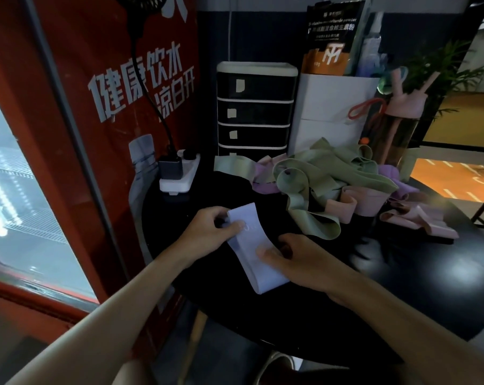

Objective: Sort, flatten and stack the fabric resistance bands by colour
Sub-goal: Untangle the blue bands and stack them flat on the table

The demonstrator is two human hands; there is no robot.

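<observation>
Pale woven fabric, one item in hand: the pale lilac band (253, 241) lies flat and slanted on the black round table (418, 276), just below centre frame. The left hand (211, 232) holds its upper end, thumb on top and fingers curled round the edge. The right hand (302, 258) sits at the lower half, thumb laid on the cloth and fingers bent at the right edge; this appears to be a pinch, though the underside is hidden.

Assessment: the band is light, soft and limp, likely stretchy, and unlikely to slip on the table. It is best taken at the two short ends and drawn taut before smoothing.

Unsorted heap of bands (335, 182), green, pink and purple, lies tangled at centre right, apart from the lilac one. Behind it, upper centre: drawer unit (256, 107), white box (332, 107), pink bottle (399, 120). Power strip (181, 176) at centre left.
</observation>
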